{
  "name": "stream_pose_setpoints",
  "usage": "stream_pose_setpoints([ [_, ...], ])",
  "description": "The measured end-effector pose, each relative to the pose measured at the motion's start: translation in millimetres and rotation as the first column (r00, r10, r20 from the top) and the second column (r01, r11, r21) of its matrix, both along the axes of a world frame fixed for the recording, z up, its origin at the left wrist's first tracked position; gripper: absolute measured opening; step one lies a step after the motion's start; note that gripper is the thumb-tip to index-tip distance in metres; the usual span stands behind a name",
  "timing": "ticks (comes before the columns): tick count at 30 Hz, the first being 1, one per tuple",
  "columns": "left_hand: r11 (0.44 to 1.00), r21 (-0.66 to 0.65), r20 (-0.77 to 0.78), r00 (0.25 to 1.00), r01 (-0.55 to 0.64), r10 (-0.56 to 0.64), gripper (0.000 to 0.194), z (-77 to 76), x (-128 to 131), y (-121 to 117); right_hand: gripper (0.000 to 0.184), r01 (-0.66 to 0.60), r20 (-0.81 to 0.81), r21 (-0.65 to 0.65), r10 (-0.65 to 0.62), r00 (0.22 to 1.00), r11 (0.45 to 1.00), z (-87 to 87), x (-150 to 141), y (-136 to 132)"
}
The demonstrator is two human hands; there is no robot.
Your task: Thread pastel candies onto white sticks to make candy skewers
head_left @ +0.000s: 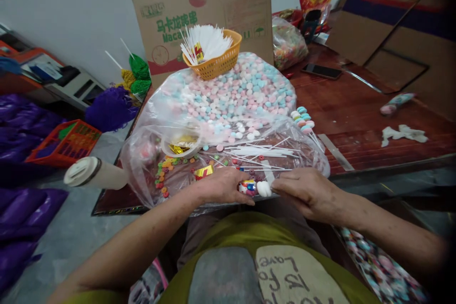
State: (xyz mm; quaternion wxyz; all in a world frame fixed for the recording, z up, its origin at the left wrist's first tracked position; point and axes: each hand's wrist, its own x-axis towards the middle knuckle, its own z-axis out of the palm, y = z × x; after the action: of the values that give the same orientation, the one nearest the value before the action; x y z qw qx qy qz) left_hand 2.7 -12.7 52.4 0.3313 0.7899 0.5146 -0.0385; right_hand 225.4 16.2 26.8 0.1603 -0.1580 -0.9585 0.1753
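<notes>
Candy looks light, crushable, grab its sides; my left fingers pinch a wrapper beside it, right fingers bunched, hold unclear.

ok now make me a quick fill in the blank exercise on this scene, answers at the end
1. The basket holds a bunch of thin white ____.
2. The lidded cup is on the picture's ____ side.
3. The puffy pieces next to the right hand are coloured ____.
4. The many small rounds in the clear plastic are pink, white and ____.

Missing words: sticks; left; white; blue.
</notes>
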Motion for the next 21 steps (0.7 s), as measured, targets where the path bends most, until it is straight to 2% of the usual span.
stream_pose_setpoints([
  [2,1.000,-0.002,0.016,1.000,0.019,-0.019,0.031,-5.8,9,0,0.017,0.007,0.041,-0.030,-0.006,0.999,1.000,-3.2,-8,-2],
  [5,0.998,-0.057,0.043,0.999,-0.031,0.033,0.032,-14.2,18,0,0.014,0.051,0.104,-0.107,-0.040,0.994,0.993,-11.6,-21,-3],
  [6,0.996,-0.074,0.077,0.996,-0.047,0.052,0.036,-15.5,17,0,0.014,0.056,0.109,-0.136,-0.041,0.993,0.989,-13.6,-24,-2],
  [8,0.996,-0.066,0.157,0.985,-0.063,0.072,0.057,-15.3,10,2,0.017,0.053,0.080,-0.185,-0.038,0.996,0.981,-14.2,-23,3],
  [10,0.999,-0.043,0.162,0.986,-0.029,0.036,0.072,-12.4,-3,4,0.021,0.046,0.043,-0.199,-0.039,0.998,0.979,-10.0,-18,9],
  [11,0.999,-0.052,0.122,0.993,0.007,0.000,0.070,-10.8,-9,5,0.022,0.047,0.041,-0.188,-0.040,0.998,0.981,-6.6,-14,11],
  [14,0.985,-0.137,0.026,0.994,0.107,-0.105,0.035,-8.5,-20,2,0.023,0.063,0.087,-0.108,-0.054,0.995,0.992,3.4,-5,16],
  [15,0.988,-0.118,0.020,0.995,0.102,-0.101,0.025,-8.9,-20,0,0.023,0.079,0.105,-0.091,-0.069,0.992,0.993,5.4,-3,17],
  [16,0.996,-0.049,0.002,0.998,0.068,-0.068,0.019,-9.6,-19,-3,0.023,0.103,0.120,-0.090,-0.092,0.989,0.991,6.4,-1,18],
  [18,0.978,0.210,-0.087,0.996,-0.009,0.028,0.014,-11.7,-15,-10,0.023,0.154,0.139,-0.146,-0.134,0.981,0.977,5.6,2,19],
  [19,0.932,0.361,-0.142,0.987,-0.014,0.070,0.014,-13.1,-14,-13,0.024,0.172,0.147,-0.198,-0.144,0.979,0.965,4.2,3,20],
  [21,0.797,0.603,-0.225,0.967,0.041,0.120,0.017,-16.2,-15,-19,0.028,0.191,0.162,-0.317,-0.146,0.976,0.929,1.5,4,21],
])
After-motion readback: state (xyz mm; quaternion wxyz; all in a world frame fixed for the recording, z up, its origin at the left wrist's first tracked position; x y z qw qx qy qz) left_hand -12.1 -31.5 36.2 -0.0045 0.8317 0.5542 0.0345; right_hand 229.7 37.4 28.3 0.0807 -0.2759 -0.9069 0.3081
